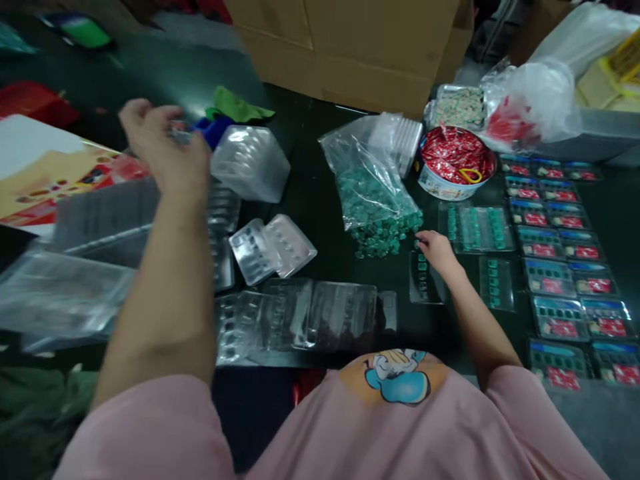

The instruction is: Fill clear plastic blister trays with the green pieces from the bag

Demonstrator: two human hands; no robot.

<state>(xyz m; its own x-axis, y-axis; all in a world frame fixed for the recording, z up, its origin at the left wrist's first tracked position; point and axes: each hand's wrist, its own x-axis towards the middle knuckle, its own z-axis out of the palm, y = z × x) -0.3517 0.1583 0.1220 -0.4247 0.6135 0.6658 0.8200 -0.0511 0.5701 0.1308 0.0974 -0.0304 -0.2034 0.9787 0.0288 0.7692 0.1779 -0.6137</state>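
Note:
My left hand (167, 143) is raised at the upper left, smeared by motion. Its fingers curl around something small, clear and reddish that I cannot make out. Close by it stands a stack of clear plastic shells (253, 163). My right hand (436, 250) pinches a small green piece (417, 244) beside a heap of green glassy pieces (383, 233). The heap spills from a clear plastic bag (373, 167). Just below the hand lies a clear blister tray (424, 280) with a column of pockets. Filled trays of green pieces (480, 229) lie to its right.
Rows of packed trays (550, 250) with red packets line the right side. A round tin (453, 173) holds red packets. Loose clear trays (320, 313) lie along the front edge. A cardboard box (350, 53) stands at the back. Clear plastic sheets (65, 287) lie left.

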